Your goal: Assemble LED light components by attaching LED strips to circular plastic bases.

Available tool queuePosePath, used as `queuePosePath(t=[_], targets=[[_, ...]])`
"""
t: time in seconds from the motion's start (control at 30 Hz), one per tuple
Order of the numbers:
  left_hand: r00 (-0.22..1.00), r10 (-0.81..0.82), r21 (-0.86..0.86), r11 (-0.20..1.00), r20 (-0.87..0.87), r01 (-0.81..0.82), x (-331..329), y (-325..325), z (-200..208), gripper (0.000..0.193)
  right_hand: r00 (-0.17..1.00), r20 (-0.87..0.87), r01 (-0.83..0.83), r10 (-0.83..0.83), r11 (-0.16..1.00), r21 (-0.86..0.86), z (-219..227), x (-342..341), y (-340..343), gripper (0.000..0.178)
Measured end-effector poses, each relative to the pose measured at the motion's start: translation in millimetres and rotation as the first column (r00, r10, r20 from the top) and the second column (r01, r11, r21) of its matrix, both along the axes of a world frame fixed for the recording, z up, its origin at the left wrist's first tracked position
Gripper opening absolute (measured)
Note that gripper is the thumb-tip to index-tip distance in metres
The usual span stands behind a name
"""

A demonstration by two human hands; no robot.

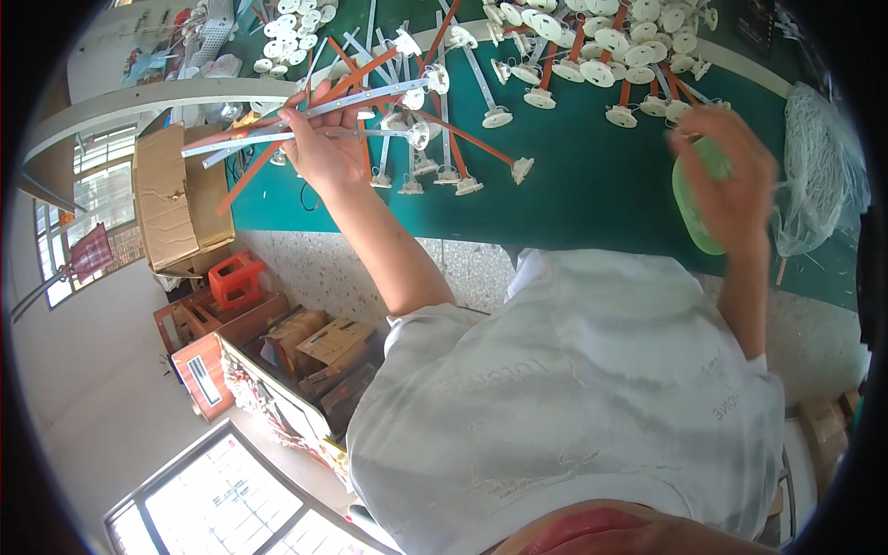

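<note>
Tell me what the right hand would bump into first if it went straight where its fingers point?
Probably the nearest white discs, just up and left of the right hand. The hand is blurred, so its height and exact direction are unclear.

Table (592, 190) is flat, dark green, its near edge running in front of the person's shirt; silver and red-brown strips (480, 81) with round white ends lie crisscrossed left of center. Denser cluster of white discs (638, 54) on strips fills the far right side, another white-disc pile (294, 32) sits far left. Crumpled clear plastic bag (819, 176) at the right end; light-green container (688, 208) near the front edge, partly hidden.
</note>
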State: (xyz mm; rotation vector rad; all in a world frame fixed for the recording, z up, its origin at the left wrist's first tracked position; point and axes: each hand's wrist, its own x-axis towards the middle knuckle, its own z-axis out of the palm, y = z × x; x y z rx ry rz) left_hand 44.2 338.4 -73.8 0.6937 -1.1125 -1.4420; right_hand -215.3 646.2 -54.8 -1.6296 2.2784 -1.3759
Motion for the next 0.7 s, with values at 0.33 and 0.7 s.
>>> queuePosePath(t=[0.33,0.7], targets=[[0.989,-0.006,0.011,1.000,-0.151,0.008,21.0,36.5,5.8,0.033,0.728,-0.569,-0.264,0.383,0.922,0.283,-60.6,36.8,-200.5,0.043],[0.933,0.157,-0.297,0.919,-0.325,-0.258,134.9,66.6,54.0,0.030,0.820,-0.248,-0.569,0.516,0.688,-0.450,8.6,-8.4,-150.5,0.016]])
